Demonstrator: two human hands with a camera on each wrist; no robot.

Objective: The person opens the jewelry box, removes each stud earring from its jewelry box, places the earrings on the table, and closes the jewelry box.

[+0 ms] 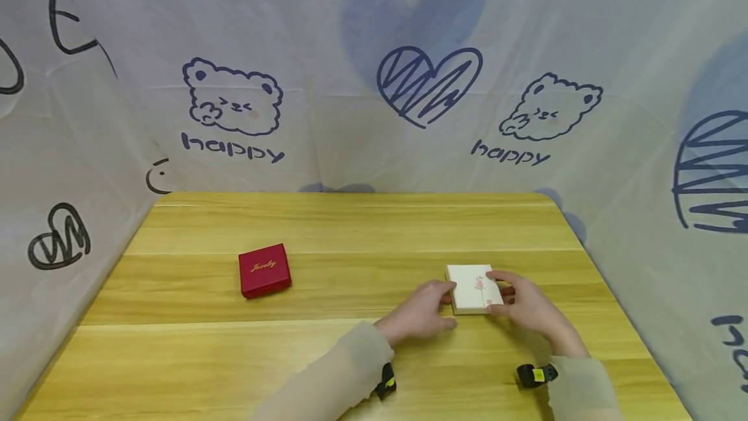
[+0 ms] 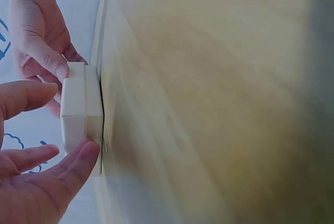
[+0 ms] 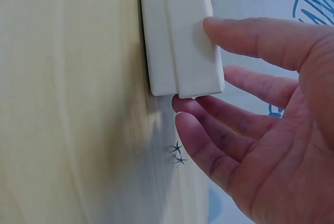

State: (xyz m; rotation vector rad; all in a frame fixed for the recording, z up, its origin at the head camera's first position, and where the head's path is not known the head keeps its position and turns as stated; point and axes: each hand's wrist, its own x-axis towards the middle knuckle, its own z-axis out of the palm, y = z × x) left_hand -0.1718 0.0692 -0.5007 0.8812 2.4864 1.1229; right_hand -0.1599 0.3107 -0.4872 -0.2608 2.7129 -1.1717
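A white square lidded box [image 1: 467, 291] with a pink floral print lies flat on the right half of the wooden table. My left hand [image 1: 422, 310] is at its left side. In the left wrist view, fingertips [image 2: 88, 153] of that hand touch the side of the box, while the thumb stands apart from it. The right hand [image 1: 528, 307] grips the box at its right end. Its thumb [image 3: 229, 31] presses the near side, and its other fingers lie around the right end, partly hidden.
A red box [image 1: 265, 270] with gold lettering sits on the left half of the table [image 1: 204, 356]. Printed cloth [image 1: 327, 31] hangs behind and at both sides. Two small dark star-shaped marks [image 3: 177, 153] show beyond the white box; I cannot tell what they are.
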